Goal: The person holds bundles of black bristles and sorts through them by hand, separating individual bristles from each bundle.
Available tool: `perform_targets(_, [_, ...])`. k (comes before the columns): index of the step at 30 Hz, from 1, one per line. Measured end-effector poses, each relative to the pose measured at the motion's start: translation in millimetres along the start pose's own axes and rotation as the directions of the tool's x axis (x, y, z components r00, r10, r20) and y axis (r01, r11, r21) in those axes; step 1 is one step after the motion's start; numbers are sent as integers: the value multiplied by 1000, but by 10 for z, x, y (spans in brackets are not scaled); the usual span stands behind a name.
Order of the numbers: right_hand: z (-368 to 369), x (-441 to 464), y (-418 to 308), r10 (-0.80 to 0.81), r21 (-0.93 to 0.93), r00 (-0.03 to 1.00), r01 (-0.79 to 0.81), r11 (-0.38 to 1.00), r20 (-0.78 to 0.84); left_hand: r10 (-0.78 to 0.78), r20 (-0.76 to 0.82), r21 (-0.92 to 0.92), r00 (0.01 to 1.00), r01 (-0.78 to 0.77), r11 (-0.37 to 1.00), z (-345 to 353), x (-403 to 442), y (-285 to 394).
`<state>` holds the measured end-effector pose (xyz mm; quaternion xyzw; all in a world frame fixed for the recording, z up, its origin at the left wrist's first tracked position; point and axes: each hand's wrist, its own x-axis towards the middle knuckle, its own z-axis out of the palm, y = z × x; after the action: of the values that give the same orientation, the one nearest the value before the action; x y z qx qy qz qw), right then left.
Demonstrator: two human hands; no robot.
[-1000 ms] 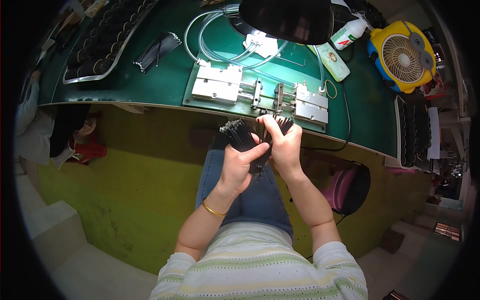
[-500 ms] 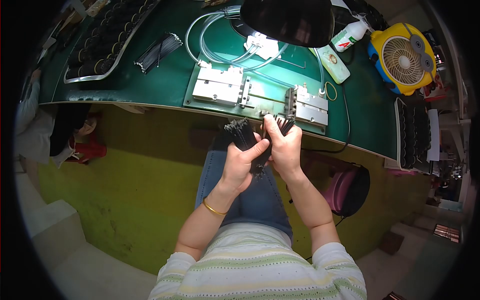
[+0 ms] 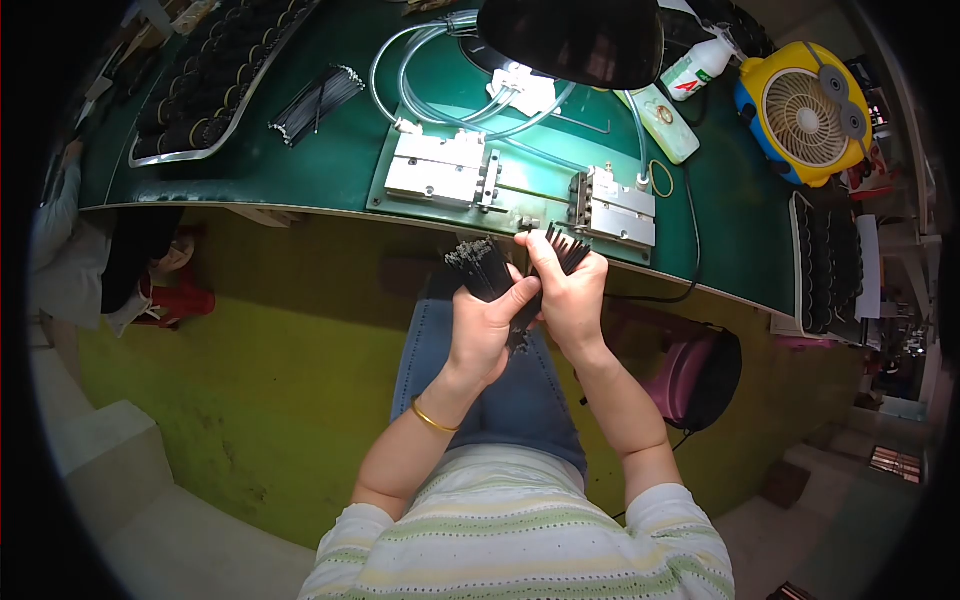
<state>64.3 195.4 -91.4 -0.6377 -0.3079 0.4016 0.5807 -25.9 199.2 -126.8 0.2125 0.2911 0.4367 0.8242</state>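
Observation:
My left hand (image 3: 482, 325) is wrapped round a bundle of thin black rods (image 3: 480, 268) with pale tips fanned at the top. Close beside it, my right hand (image 3: 568, 292) grips a second bunch of black rods (image 3: 567, 248), its thumb and finger near their upper ends. Both hands are at the table's front edge, above the lap. Just beyond them stands a metal fixture, with a left silver block (image 3: 435, 168) and a right silver block (image 3: 617, 210) on a base plate. Its two dark jaws are apart.
A loose pile of black rods (image 3: 317, 104) lies on the green table (image 3: 240, 185). Trays of black parts (image 3: 200, 90) stand left and right. A black lamp (image 3: 572, 40), tubing (image 3: 405, 75), a white bottle (image 3: 698, 70) and a yellow fan (image 3: 806, 115) are behind. Another person's sleeve (image 3: 62, 240) shows left.
The fixture's two jaws have moved apart from near the middle. My right fingertips have shifted slightly at the fixture's front. Both hands keep their bundles.

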Motion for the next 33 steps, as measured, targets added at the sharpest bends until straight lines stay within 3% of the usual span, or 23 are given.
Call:
perform_targets(17, [13,47,-19,68,41,996,-65,997,-56,15,-15,32,1000,-15,999,36,23,16])
perform_targets(21, [20,30,-7,73,85,994,-67,994,-75,-67,42,10,997,67,998,-3,7,93])
perform_targets(24, [-10,11,-25,67,77,997,-69,995,27,-112,67,-27,991,114,993,6,-23,218])
perform_targets(28, [-4,-18,8,-79,-2,995,79,997,52,-36,11,39,999,36,999,-32,-68,202])
perform_targets(33, [5,-44,-2,-104,-5,993,105,995,60,-2,-4,63,1000,2,998,-43,-76,169])
